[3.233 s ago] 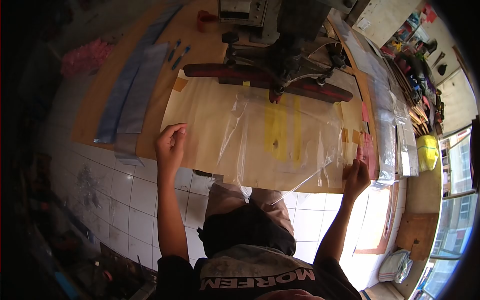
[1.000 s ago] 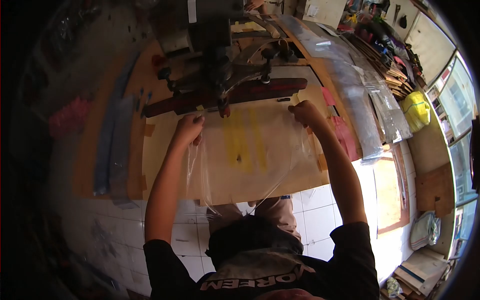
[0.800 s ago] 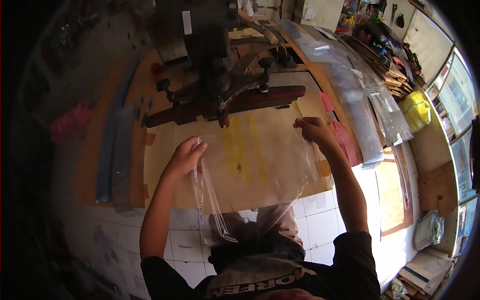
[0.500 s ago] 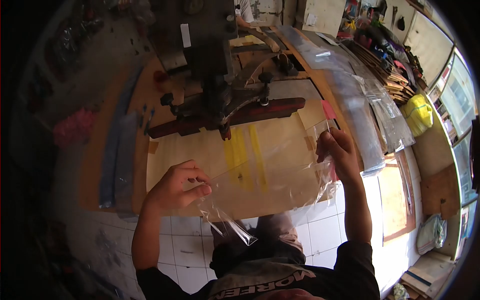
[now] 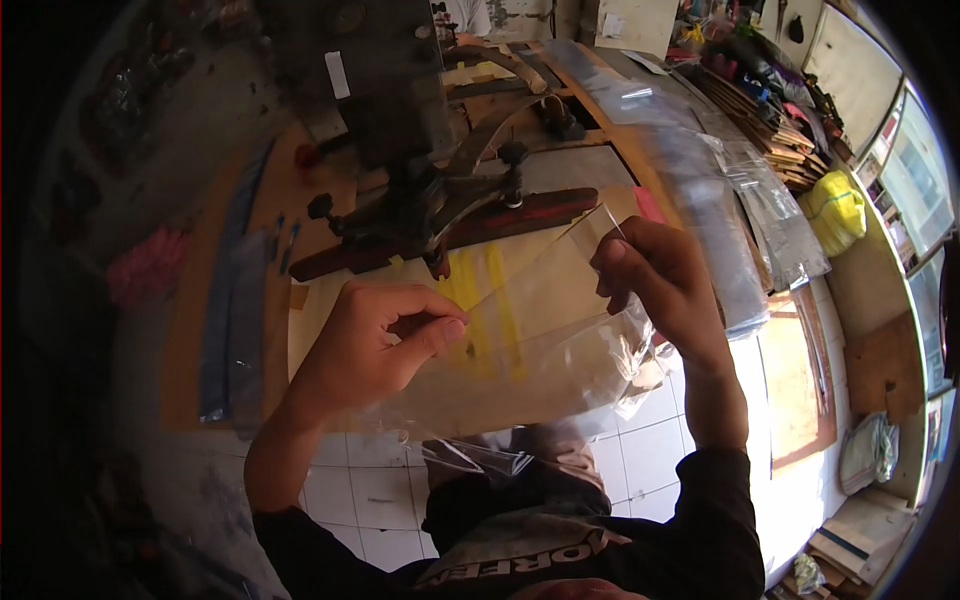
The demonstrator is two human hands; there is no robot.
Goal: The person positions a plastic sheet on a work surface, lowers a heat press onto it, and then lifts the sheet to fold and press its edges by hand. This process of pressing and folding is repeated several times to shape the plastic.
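Observation:
A clear plastic sheet (image 5: 540,370) hangs between my two hands, over the front of a tan work board (image 5: 340,310). My left hand (image 5: 385,335) pinches its upper left edge between thumb and fingertips. Higher up on the right, my right hand (image 5: 655,280) has its fingers closed on the sheet's other corner, which sticks up above the thumb. The sheet's lower part droops in creases past the board's front edge. Yellow tape strips (image 5: 485,310) show through the plastic. Just beyond the hands is the dark press head with a long reddish bar (image 5: 470,232).
Clear plastic sheets (image 5: 700,210) lie along the right side of the table. Blue-tinted strips (image 5: 235,290) and two small blue pens or tools (image 5: 285,243) lie on the left. A yellow bag (image 5: 833,212) and stacked boards (image 5: 765,125) are at the right. Another person (image 5: 465,18) is partly visible behind the machine.
My left hand has moved up and right, closer to my right hand, and now pinches the sheet's edge. My right hand has shifted slightly left. The view has tilted a little.

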